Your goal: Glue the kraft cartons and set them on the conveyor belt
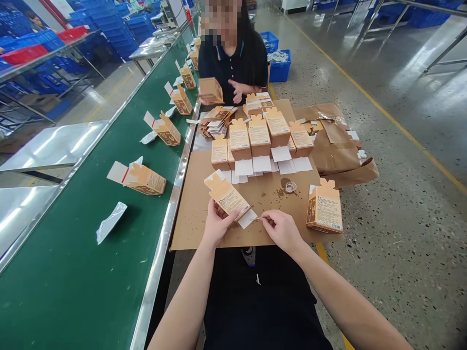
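My left hand (216, 224) is closed around a small orange and brown printed carton (230, 198), tilted above the cardboard sheet (193, 214). The carton's white bottom flap (248, 218) points toward my right hand (279, 228). Pinched in my right fingers is a thin pale strip (258, 218), whose far end meets the flap's edge; I cannot tell whether it is stuck there. A standing open carton (324, 209) is to the right of that hand. Beyond the hands lies a small clear round dish (290, 187) among dark stains.
Several cartons (260, 133) stand grouped ahead, beside a stack of flat cartons (217, 121). On the left, a green conveyor belt (91, 291) carries open cartons and silver pouches (111, 222). A co-worker (233, 58) opposite holds another carton (211, 90). Brown wrapping paper (335, 150) lies at right.
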A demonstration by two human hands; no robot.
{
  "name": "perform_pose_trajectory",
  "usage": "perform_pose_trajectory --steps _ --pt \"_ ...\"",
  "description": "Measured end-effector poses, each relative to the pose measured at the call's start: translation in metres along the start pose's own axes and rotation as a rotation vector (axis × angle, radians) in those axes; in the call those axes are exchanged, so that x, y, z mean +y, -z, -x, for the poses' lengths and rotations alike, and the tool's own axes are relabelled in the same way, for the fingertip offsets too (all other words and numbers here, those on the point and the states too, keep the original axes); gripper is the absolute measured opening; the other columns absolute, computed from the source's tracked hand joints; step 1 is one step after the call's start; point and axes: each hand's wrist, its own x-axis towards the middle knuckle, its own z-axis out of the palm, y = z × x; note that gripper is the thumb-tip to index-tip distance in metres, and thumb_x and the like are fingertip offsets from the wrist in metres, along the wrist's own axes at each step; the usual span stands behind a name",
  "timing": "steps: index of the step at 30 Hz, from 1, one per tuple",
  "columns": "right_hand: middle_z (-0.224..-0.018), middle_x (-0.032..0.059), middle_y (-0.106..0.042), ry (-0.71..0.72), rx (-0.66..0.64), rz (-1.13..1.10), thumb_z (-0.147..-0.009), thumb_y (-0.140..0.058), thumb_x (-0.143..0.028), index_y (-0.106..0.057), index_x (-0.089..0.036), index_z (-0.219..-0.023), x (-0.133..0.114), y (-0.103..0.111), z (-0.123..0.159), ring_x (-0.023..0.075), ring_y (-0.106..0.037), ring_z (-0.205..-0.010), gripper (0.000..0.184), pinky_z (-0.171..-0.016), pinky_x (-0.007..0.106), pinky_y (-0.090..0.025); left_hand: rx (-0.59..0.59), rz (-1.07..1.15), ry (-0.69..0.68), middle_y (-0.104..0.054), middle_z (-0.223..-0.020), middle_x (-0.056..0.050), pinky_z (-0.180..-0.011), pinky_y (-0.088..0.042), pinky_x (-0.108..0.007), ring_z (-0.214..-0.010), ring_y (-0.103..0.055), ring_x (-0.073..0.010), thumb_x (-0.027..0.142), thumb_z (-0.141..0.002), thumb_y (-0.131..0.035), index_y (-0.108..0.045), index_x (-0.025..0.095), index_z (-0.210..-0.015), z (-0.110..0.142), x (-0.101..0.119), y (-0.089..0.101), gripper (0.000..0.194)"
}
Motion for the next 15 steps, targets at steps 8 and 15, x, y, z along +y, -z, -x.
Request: perform_pose_trajectory --steps 8,15 --pt "-0.083 0.0044 -0.083 -0.006 0.067 0.014 -0.109 -0.066 -0.025 -0.078 -0.027 -0.091 -0.004 0.004 0.003 0.0211 -0.076 -0.073 0.022 -0.071 0.032 -0.064 0.003 -0.021 -0.055 -0.077 -0.139 -0.012 -0.107 -0.069 -0.049 -0.125 -0.082 -0.0326 0.054 -0.069 -0.111 -0.060 0.030 -0.138 0.001 -0.012 0.003 0.090" --pt "-0.084 0.0043 -0.084 -0.054 0.205 0.005 -0.111 -0.065 -0.031 -0.079 -0.027 -0.091 -0.018 0.040 0.028 0.0200 -0.075 -0.071 0.025 -0.069 0.032 -0.067 0.052 -0.191 -0.120 -0.072 -0.149 -0.014 -0.126 -0.057 -0.056 -0.149 -0.070 -0.0396 0.042 -0.073 -0.110 -0.055 0.031 -0.147 0.029 -0.001 -0.008 0.094"
